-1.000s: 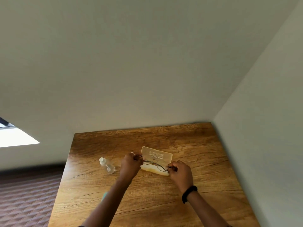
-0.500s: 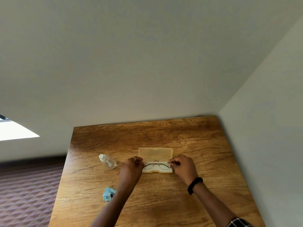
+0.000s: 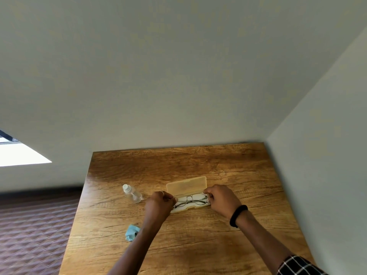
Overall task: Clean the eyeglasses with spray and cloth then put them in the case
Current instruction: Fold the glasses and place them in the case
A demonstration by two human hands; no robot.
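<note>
The table [image 3: 198, 161] is wood-grained and its far right corner is pushed into the meeting of two plain walls [image 3: 178, 76]. Near the middle of the table, a pale yellow translucent case [image 3: 186, 184] lies open with its lid raised toward the far edge. Any print on the lid is too faint to read. The eyeglasses [image 3: 191, 200], thin and wire-framed, lie along the case's shallow tray. The left hand [image 3: 159, 205] has its fingers curled and pinches the left end of the frame, with a ring [image 3: 162, 192] showing on one finger. The right hand [image 3: 221, 199] is likewise curled and pinches the right end, with a black wristband [image 3: 238, 215] on its wrist and a checked sleeve [image 3: 297, 264] at the near edge. Both hands cover the ends of the case. To the left of the case, toward the left edge, is a small clear spray bottle [image 3: 132, 194] with a white cap, its label not legible. Whether it stands or lies cannot be told. Nearer the near edge a crumpled light blue cloth [image 3: 130, 233] lies partly hidden behind the left forearm. Beyond the left edge is a brown quilted floor [image 3: 29, 225].
</note>
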